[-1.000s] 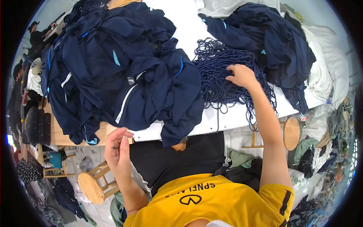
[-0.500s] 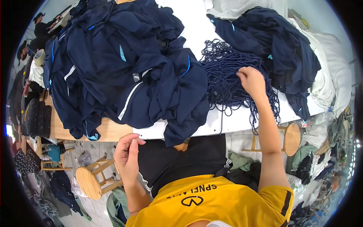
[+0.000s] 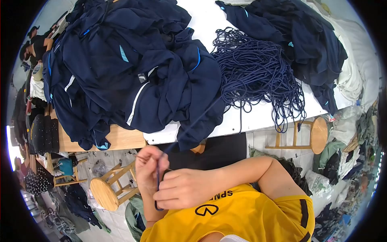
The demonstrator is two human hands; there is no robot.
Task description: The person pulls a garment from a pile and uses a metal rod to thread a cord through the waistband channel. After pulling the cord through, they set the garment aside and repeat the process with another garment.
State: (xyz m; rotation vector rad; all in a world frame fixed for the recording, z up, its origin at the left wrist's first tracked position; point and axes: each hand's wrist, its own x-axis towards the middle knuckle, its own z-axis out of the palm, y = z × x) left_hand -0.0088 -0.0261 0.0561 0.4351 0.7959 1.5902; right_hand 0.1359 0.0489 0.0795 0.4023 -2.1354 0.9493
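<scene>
Both hands, left hand (image 3: 150, 167) and right hand (image 3: 181, 188), fingers pinched shut on one navy cord (image 3: 189, 123) near the chest.

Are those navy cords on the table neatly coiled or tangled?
Tangled: the navy cords lie in a loose heap on the white table, loops hanging over its edge.

Both hands pulled in close to the chest, touching each other. Left hand (image 3: 150, 166) sits upright w/ fingers curled and pinched shut. Right hand (image 3: 180, 188) lies just below and beside it, fingers folded tight, forearm bent across the body, elbow out right.
</scene>
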